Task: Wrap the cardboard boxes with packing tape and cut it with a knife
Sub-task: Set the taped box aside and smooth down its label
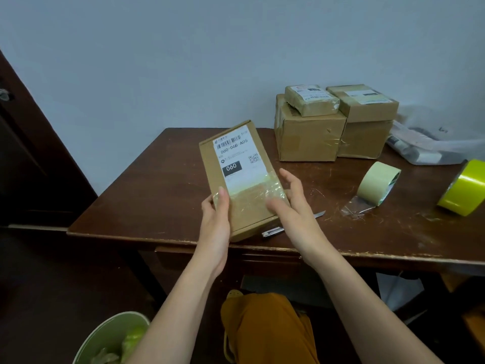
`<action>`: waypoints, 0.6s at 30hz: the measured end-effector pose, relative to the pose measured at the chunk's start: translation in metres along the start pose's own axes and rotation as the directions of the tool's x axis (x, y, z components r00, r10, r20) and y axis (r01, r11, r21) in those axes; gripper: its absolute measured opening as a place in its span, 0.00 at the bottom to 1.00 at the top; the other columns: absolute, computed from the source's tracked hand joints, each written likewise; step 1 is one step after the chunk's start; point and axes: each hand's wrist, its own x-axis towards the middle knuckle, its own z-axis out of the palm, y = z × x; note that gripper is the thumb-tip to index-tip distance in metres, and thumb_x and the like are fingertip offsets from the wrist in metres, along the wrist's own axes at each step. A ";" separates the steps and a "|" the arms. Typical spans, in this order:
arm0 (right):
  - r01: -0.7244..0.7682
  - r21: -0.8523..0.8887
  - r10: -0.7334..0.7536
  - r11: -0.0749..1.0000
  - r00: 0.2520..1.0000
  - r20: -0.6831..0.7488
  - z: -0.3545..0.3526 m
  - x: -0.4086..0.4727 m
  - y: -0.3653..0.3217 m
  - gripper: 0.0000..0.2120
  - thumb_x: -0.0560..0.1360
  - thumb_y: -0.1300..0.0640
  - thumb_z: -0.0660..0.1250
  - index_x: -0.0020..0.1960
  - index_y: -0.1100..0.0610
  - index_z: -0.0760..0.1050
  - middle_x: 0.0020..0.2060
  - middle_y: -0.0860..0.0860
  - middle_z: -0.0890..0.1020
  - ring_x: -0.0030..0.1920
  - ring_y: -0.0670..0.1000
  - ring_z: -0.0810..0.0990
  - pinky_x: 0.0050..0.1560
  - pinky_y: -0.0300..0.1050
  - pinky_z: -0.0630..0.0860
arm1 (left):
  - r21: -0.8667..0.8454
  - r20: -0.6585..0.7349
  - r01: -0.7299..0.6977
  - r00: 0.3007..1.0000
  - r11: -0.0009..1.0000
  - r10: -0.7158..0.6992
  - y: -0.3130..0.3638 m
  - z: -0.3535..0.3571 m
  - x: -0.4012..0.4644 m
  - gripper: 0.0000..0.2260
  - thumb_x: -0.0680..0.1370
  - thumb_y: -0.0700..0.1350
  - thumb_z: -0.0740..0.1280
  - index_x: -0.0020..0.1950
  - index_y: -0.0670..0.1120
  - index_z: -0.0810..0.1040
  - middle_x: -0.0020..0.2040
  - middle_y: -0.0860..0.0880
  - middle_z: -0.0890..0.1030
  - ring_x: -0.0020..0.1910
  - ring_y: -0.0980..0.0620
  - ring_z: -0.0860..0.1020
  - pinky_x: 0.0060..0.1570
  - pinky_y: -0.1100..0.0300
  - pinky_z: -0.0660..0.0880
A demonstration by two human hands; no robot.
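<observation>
A flat cardboard box (237,164) with a white shipping label is tilted above the dark wooden table (147,195), a band of clear tape across its lower half. My left hand (215,219) grips its lower left edge, thumb on top. My right hand (291,198) lies open against the right side, its thumb on the tape and its fingers straight. A roll of clear packing tape (378,182) lies to the right with a loose tail. A knife (273,231) lies on the table under the box, its blade tip (320,214) showing past my right wrist.
Several taped boxes (309,135) are stacked at the back right against the wall. A yellow tape roll (463,187) sits at the right edge, a plastic bag (425,148) behind it. A green bin (112,340) stands on the floor at the lower left.
</observation>
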 end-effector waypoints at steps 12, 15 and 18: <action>0.073 -0.096 -0.079 0.993 0.995 -0.058 -0.001 -0.011 0.014 0.28 0.78 0.38 0.51 0.67 0.56 0.70 0.55 0.42 0.79 0.54 0.34 0.77 0.50 0.26 0.74 | 0.351 0.086 -0.369 0.928 0.861 0.362 -0.007 0.005 -0.013 0.20 0.80 0.58 0.52 0.68 0.49 0.59 0.59 0.57 0.75 0.53 0.69 0.77 0.45 0.73 0.75; 0.089 -0.096 -0.099 0.991 0.989 -0.107 -0.001 -0.013 0.018 0.25 0.81 0.41 0.47 0.64 0.56 0.73 0.53 0.44 0.80 0.52 0.30 0.76 0.46 0.22 0.70 | 0.374 0.107 -0.394 0.918 0.840 0.382 -0.005 0.007 -0.016 0.18 0.80 0.58 0.51 0.66 0.50 0.59 0.59 0.58 0.74 0.54 0.69 0.76 0.46 0.73 0.74; 0.045 -0.037 -0.049 0.998 0.992 -0.116 -0.004 -0.014 0.017 0.25 0.80 0.38 0.45 0.63 0.50 0.73 0.55 0.44 0.80 0.54 0.30 0.76 0.49 0.22 0.69 | 0.363 0.111 -0.401 0.915 0.841 0.389 -0.001 0.009 -0.018 0.19 0.79 0.59 0.51 0.66 0.50 0.59 0.56 0.61 0.74 0.52 0.71 0.76 0.45 0.75 0.73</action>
